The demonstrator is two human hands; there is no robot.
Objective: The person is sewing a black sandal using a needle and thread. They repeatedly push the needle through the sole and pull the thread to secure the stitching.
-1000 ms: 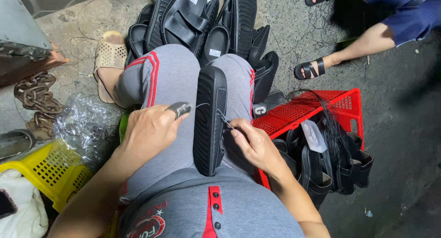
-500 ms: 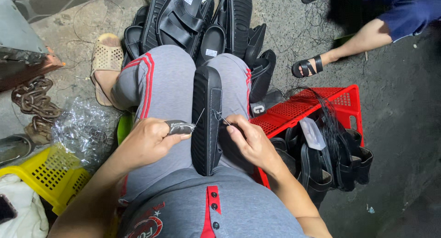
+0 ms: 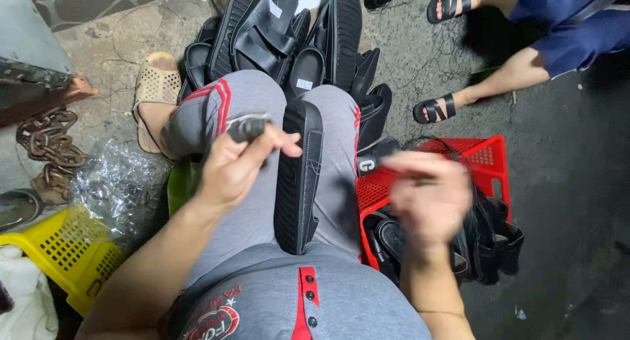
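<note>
Black sandal (image 3: 298, 176) clamped edge-up between knees, frame centre, freeing both hands. Left hand (image 3: 239, 166) pinches small grey tool (image 3: 247, 125); right hand (image 3: 430, 196) blurred, grip unclear.

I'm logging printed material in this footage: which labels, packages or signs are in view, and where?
Small white sticker label: on a black sandal insole in the pile beyond the knees, rectangular.
Second white label: on a sandal strap at the top of the pile, small, rectangular.
Clear plastic bag: crumpled on the ground, left.
</note>
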